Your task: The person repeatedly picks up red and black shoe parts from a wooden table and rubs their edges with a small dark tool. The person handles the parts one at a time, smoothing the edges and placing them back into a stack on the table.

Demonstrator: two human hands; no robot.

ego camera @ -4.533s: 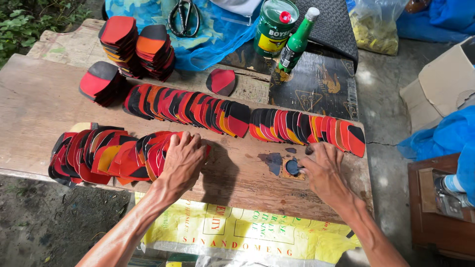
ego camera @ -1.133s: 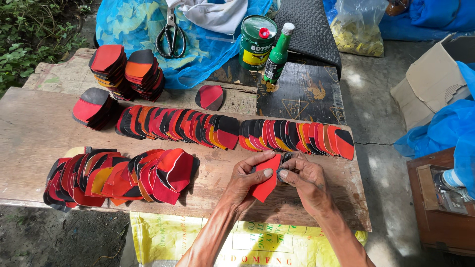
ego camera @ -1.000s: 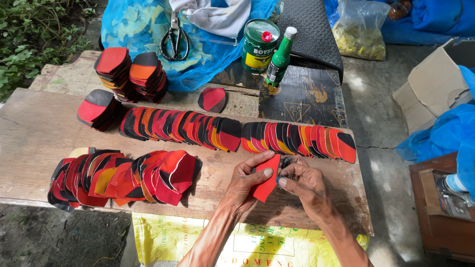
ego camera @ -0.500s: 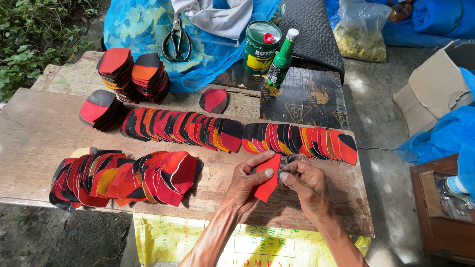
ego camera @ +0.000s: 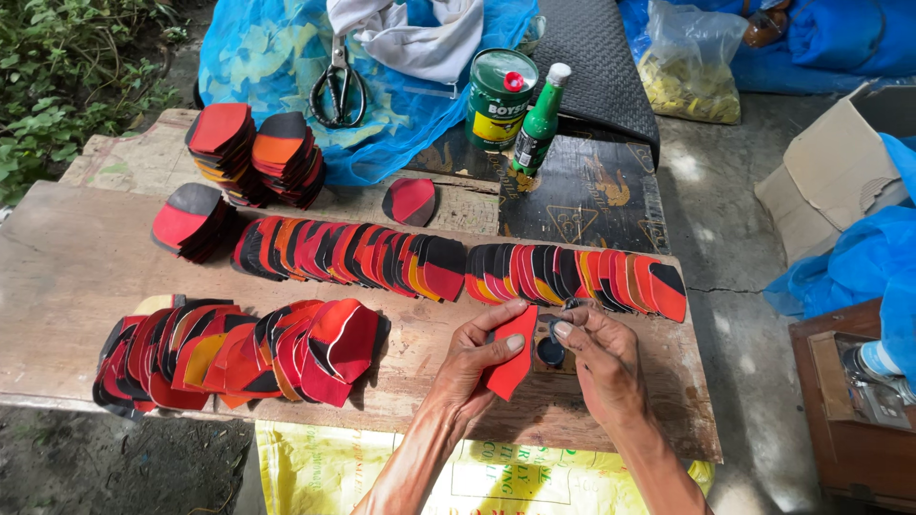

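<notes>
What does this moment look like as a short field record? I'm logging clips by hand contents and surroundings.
left hand: holds red piece
right hand: fingertips at small dark round object beside the red piece
surface: wooden board
near row: overlapping red and black pieces
far row: similar pieces
behind: green can, green bottle, scissors

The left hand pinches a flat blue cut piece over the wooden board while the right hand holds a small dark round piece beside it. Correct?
Not quite: in the head view the flat cut piece in the left hand is red, not blue. The right hand does hold a small dark round piece over the wooden board.
</notes>
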